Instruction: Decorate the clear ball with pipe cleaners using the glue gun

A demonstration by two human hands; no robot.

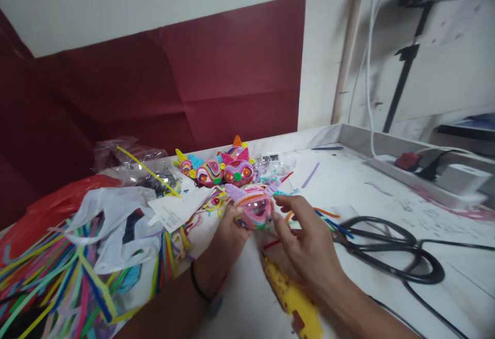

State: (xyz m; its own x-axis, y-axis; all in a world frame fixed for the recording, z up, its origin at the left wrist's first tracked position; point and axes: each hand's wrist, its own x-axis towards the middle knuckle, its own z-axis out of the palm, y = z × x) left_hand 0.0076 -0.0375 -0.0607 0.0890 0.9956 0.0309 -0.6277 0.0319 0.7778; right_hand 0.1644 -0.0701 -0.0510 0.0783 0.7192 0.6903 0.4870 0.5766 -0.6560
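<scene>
A pink pipe-cleaner animal head (253, 218) with lilac ears and a clear, shiny middle is held up over the worktable. My left hand (231, 230) grips it from the left, thumb along its side. On the other side, my right hand (305, 230) has thumb and fingertips closed in against its right edge; whether a small piece lies between them is hidden. Just below is a yellow glue gun (292, 297), its nozzle pointing toward the held head. Large black-handled scissors (381, 246) lie to the right, their blades partly behind my right hand.
Several finished colourful animal heads (237, 170) stand behind. Bundled pipe cleaners (73, 282), a white plastic bag (116, 225) and a red bag (62, 207) crowd the left. A power strip (444, 189) with plugs sits at the right edge; black cables run across the right side.
</scene>
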